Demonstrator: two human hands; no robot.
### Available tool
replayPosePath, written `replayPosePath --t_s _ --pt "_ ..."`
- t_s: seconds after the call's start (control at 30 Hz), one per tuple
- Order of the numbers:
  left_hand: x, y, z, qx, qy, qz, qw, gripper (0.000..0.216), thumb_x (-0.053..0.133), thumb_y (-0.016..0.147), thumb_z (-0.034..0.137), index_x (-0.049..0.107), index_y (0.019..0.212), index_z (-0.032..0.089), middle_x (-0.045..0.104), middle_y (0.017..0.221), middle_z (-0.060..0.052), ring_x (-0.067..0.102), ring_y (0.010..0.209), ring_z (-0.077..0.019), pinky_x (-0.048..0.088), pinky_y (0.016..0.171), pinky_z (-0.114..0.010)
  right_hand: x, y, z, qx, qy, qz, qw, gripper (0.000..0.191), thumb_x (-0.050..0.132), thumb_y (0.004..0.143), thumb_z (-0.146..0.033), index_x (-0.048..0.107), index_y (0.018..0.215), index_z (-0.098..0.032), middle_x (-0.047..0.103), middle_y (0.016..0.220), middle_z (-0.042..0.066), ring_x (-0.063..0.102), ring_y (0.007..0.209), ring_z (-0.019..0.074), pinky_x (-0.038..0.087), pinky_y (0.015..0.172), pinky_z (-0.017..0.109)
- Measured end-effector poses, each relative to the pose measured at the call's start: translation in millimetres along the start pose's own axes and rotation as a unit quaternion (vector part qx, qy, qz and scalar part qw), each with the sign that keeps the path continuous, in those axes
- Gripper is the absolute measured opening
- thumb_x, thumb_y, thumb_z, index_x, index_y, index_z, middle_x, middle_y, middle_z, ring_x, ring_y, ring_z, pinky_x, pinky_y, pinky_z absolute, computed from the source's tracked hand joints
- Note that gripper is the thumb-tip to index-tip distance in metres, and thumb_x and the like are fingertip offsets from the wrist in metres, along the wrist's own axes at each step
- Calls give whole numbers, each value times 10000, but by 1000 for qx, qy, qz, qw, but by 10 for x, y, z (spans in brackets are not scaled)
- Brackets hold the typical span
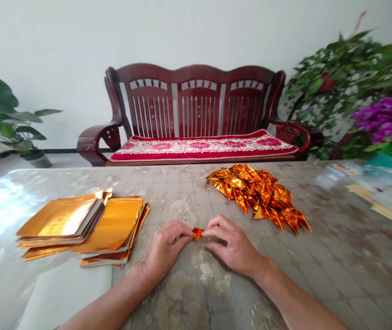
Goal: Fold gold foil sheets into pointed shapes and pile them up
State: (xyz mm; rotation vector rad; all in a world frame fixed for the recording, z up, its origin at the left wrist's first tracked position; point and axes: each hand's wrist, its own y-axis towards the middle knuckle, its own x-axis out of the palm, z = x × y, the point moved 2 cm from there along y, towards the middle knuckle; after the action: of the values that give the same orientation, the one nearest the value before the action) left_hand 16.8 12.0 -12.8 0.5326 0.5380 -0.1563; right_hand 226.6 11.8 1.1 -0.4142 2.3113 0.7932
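Observation:
Between my two hands, just above the table, is a small folded piece of gold foil paper (197,233). My left hand (168,250) pinches its left end between thumb and fingers. At the right end, the fingertips of my right hand (232,247) press on the foil, with the thumb held lower and apart. Most of the piece is hidden by my fingers. Stacks of flat gold foil paper sheets (113,224) lie to the left of my left hand. Beyond my right hand is a heap of folded, pointed gold foil pieces (251,188).
A patterned table (189,298) spans the foreground. A pale sheet (68,293) lies under my left forearm. Plastic bags (340,173) and flat boards (391,208) are at the right edge. Behind stands a wooden bench (196,110), with potted plants (6,114) and purple flowers (391,114) at the sides.

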Motion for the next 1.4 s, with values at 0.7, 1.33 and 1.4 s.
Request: replayPosePath --t_s 0.7,1.33,1.4 --pt "-2 -23 -16 22 -26 -77 996 112 635 906 181 729 855 214 730 827 7 671 793 -125 492 759 -205 164 -16 -18 -7 32 -8 999 111 622 937 -229 733 939 -222 679 873 24 639 816 143 480 736 234" --pt "16 -51 64 54 18 -117 992 162 545 961 177 641 831 180 639 806 -1 596 767 -114 459 721 -202 219 -1 -84 21 25 10 999 129 603 932 -169 678 832 -198 621 818 8 599 790 134 450 732 232" --pt "14 -46 67 59 20 -118 991 165 541 961 168 636 827 180 638 802 -1 595 764 -114 459 719 -202 220 2 -91 17 31 14 999 131 602 930 -161 686 837 -200 629 817 9 604 787 133 454 729 230"
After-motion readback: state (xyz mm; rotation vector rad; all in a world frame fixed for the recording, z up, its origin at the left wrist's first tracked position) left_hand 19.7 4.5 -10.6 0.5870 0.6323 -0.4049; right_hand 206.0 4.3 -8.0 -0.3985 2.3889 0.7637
